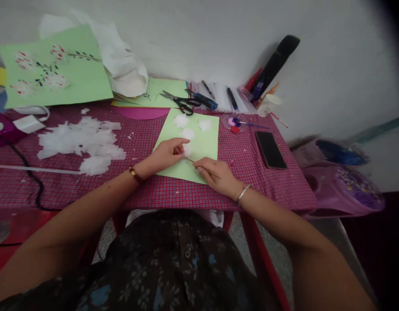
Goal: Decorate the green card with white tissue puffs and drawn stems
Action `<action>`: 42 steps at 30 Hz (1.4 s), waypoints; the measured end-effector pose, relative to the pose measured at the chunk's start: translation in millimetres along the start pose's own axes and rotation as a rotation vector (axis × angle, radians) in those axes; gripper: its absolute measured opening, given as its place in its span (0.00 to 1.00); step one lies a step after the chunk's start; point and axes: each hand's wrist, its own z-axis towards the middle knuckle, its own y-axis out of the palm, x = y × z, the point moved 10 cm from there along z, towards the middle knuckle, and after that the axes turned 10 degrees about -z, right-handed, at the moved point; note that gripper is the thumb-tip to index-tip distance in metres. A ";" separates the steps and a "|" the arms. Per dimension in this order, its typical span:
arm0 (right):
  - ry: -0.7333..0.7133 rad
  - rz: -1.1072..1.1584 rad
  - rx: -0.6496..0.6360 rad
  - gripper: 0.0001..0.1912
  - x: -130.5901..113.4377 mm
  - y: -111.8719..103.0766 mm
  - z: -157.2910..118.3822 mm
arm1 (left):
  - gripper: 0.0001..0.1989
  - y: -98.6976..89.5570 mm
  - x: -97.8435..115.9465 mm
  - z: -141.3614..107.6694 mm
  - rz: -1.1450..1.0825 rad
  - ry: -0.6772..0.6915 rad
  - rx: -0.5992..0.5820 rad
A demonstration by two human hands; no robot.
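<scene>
A light green sheet of paper lies on the table in front of me, with several white tissue paper puffs on it. My left hand rests on the sheet, fingers curled in a pinch at a white tissue puff near its middle. Between the fingers and thumb of my right hand is a thin brown stick, possibly a brush. Its far end points at that puff, close to my left fingertips; whether it touches cannot be made out.
Torn white tissue is heaped at the left, below a green picture with tissue flowers. Scissors and a blue cutter lie behind the sheet. To the right are a paint palette and a phone.
</scene>
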 end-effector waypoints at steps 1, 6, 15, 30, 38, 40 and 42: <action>-0.029 -0.037 -0.001 0.14 -3.2 0.6 -0.1 | 0.23 -0.5 -1.2 0.3 -0.023 -0.002 0.005; -0.080 -0.079 -0.013 0.14 -9.4 1.7 -0.9 | 0.21 -3.2 -4.8 1.5 -0.109 -0.018 0.021; -0.106 -0.222 -0.136 0.14 -12.5 14.6 -1.4 | 0.16 -6.9 1.1 -0.1 -0.085 -0.018 0.069; -0.229 -0.594 -0.335 0.14 -28.6 37.5 -2.5 | 0.07 -37.0 -6.8 -8.3 -0.089 -0.147 0.313; -0.172 -0.573 -0.359 0.19 -20.6 42.9 2.9 | 0.05 -36.2 -13.2 -4.8 -0.005 -0.128 0.303; -0.155 -0.574 -0.375 0.20 -19.0 43.9 4.6 | 0.05 -36.1 -13.1 -4.2 0.025 -0.134 0.298; -0.146 -0.584 -0.388 0.20 -18.0 45.2 6.1 | 0.05 -36.1 -12.7 -4.2 0.047 -0.144 0.297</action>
